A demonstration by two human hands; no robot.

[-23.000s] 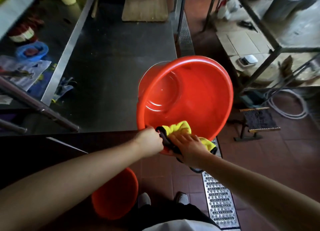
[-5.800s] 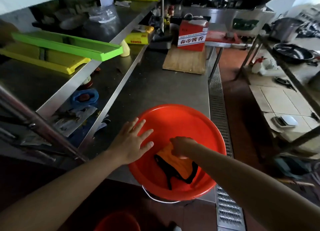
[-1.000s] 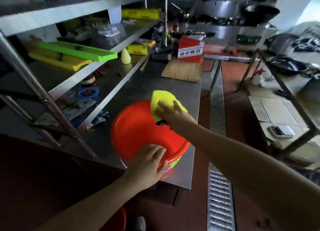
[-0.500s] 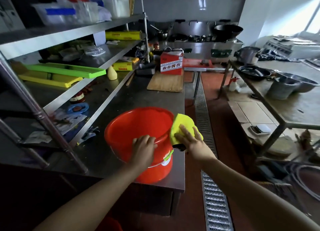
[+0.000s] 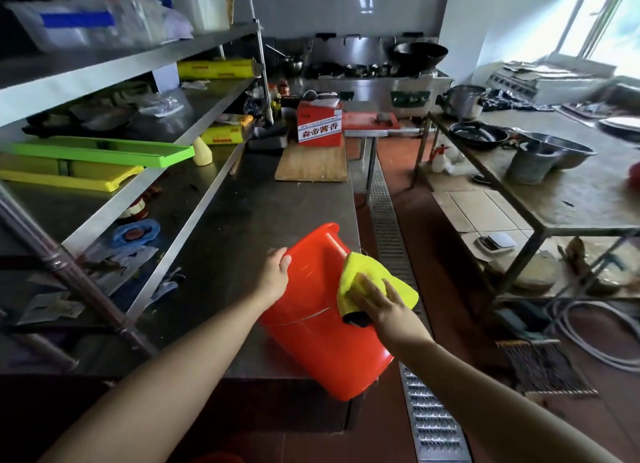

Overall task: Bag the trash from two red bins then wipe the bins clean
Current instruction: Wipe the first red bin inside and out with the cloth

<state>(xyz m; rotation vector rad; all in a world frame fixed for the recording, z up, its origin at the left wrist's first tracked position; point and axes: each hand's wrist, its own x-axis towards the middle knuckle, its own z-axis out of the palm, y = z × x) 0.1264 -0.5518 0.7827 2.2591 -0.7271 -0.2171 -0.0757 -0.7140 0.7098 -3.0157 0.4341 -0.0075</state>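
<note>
A red bin [image 5: 322, 344] lies tipped on its side at the near right corner of the steel counter [image 5: 242, 227]. Its base points toward me and overhangs the edge; its mouth faces away. My left hand [image 5: 275, 280] holds the bin's left wall with the thumb on top, and its fingers are hidden behind the bin. My right hand [image 5: 381, 305] presses a yellow cloth [image 5: 367, 275] flat against the bin's upper right wall, fingers fairly straight. A dark edge of the cloth bunches under my palm. A red sliver of a second bin [image 5: 220, 458] shows at the bottom edge.
A wooden board [image 5: 311, 164] and a red box [image 5: 319, 124] stand farther back on the counter. Shelves on the left hold green and yellow trays [image 5: 97, 152]. A metal floor drain [image 5: 426, 410] runs along the right of the counter. Another table with bowls [image 5: 550, 154] stands at right.
The bin has gone from upright to lying on its side, base toward me. My right hand with the cloth moved from the rim to the outer wall. My left hand shifted to the side wall.
</note>
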